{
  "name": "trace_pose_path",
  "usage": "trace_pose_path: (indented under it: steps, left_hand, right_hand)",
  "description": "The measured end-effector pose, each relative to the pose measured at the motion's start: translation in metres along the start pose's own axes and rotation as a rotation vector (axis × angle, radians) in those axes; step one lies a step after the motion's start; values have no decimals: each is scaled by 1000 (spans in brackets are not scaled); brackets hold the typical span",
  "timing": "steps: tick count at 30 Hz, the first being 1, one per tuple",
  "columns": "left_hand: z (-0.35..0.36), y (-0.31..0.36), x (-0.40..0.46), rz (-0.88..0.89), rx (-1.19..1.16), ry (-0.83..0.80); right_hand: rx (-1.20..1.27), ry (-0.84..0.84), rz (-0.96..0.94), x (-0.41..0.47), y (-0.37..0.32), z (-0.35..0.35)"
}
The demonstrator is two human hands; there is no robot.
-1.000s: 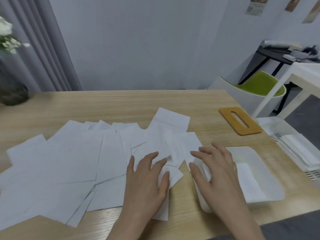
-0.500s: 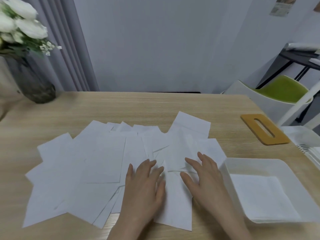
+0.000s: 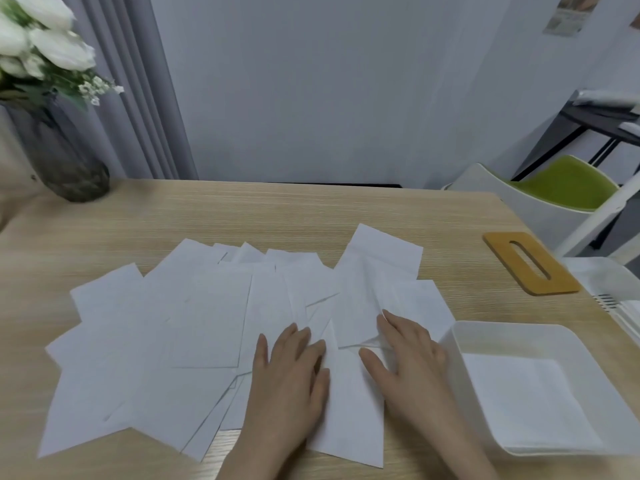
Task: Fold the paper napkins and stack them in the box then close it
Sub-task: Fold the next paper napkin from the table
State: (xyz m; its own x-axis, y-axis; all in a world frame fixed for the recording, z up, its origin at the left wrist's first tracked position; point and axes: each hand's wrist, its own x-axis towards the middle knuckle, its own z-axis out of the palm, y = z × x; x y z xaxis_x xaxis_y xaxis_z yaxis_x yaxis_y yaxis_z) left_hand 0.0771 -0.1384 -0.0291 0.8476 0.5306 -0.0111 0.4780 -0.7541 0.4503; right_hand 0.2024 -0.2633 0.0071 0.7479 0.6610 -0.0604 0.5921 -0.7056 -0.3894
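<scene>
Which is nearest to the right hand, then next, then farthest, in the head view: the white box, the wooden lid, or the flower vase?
From the right hand:
1. White box, just to its right.
2. Wooden lid, farther back on the right.
3. Flower vase, far back-left corner of the table.

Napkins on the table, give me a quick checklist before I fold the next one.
1. Both hands free: left hand and right hand lie flat on the napkins: ok.
2. One napkin singled out: sheets overlap under the hands: not ok.
3. Box open and beside the right hand: ok.
4. Room in the box: one folded napkin lies flat inside: ok.
5. Lid at hand, on the table beyond the box: ok.
6. Napkin count left: cannot tell.
</scene>
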Motion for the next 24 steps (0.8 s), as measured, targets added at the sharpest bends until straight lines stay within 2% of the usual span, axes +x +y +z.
trace_pose_path:
  steps: [3,8,12,17,19,24]
  left_hand:
    - [-2,4,2,14,-105,37]
    - [-6,13,5,-13,-453,103]
    - [-11,26,9,-159,-919,59]
    - [-17,34,21,-337,-1235,-9]
    - [-20,34,19,-371,-1300,-12]
    - [-21,27,12,-393,-1263,31]
  right_hand:
    - [15,27,-19,-5,-1,-3]
    - [-5,63,-76,-17,-3,-8]
    - [-21,28,-122,-29,-11,-13]
    - [-57,-80,-208,-42,-33,-8]
    - [-39,-113,-241,-45,-38,-4]
    - [-3,-148,-267,-57,-58,-5]
